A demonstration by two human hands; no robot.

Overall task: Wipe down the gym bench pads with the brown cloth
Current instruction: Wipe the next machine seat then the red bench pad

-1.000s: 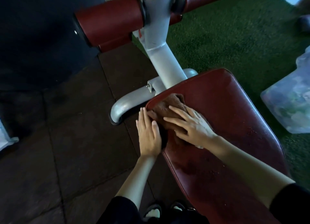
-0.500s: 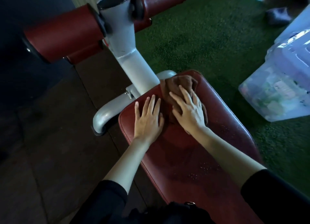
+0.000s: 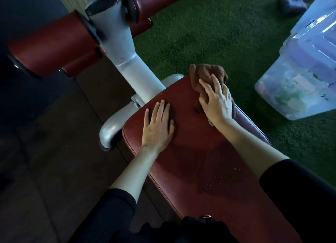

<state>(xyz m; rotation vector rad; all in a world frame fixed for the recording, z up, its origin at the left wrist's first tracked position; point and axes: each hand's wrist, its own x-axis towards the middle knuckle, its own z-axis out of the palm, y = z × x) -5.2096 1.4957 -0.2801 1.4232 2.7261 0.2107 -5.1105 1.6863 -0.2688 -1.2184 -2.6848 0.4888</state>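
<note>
right hand [image 3: 217, 104], grip spread flat, is pressing brown cloth [image 3: 205, 73] at bench pad [image 3: 200, 151] far right corner; left hand [image 3: 158, 128] is lying flat, grip empty. near-end droplets [image 3: 214, 179], roller pads [image 3: 51, 44] likely unwiped.

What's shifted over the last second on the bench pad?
The right hand swept the brown cloth across the far end of the seat pad, from its left corner to its right corner. The left hand moved from the pad's left edge onto its top. Both hands stay flat.
</note>
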